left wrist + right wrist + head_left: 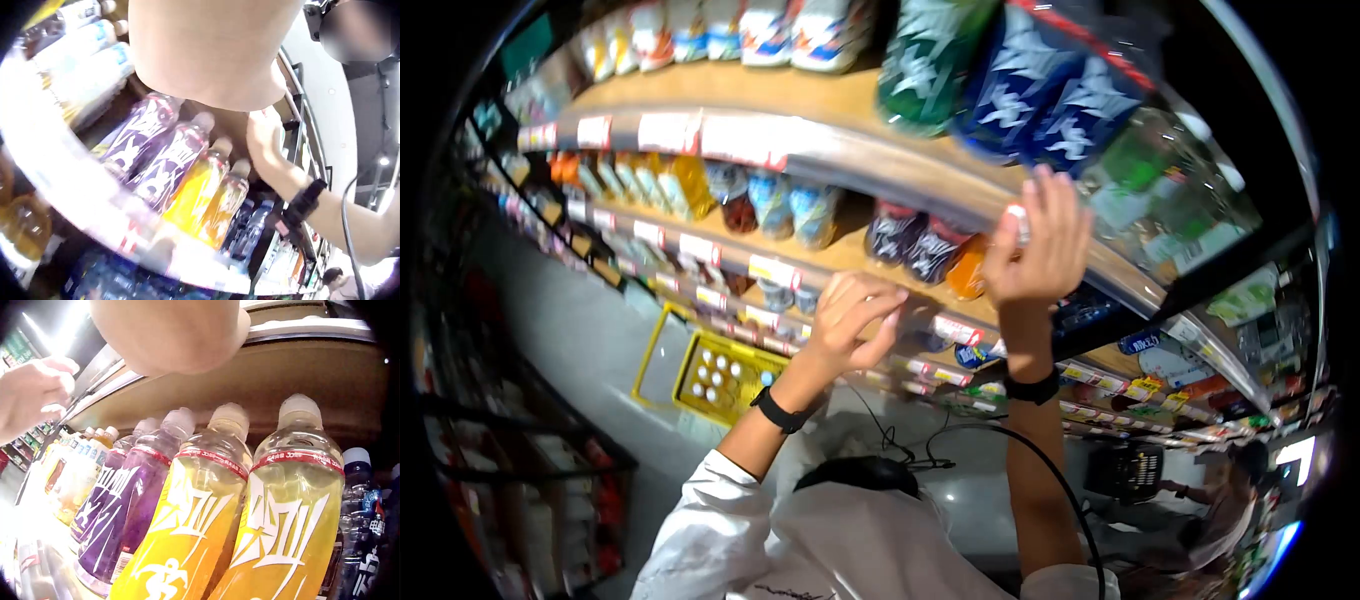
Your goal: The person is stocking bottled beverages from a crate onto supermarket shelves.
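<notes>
My right hand [1042,240] is raised at the shelf edge with its fingers straight. A small white and red patch [1018,222] shows between thumb and fingers; I cannot tell what it is. Below that hand stand orange-yellow drink bottles [284,506] with white caps, and purple drink bottles [115,519] beside them. My left hand [855,325], fingers loosely bent and holding nothing, hovers before the lower shelf. It also appears at the left of the right wrist view. Large green [930,70] and blue bottles [1010,90] stand on the shelf above.
A yellow basket [700,395] with several white-capped bottles is on the floor at the left. Price tags line the curved shelf edge [830,150]. A black cable [1040,450] crosses by my right arm. Another person [1225,500] is at the right near a black basket [1125,472].
</notes>
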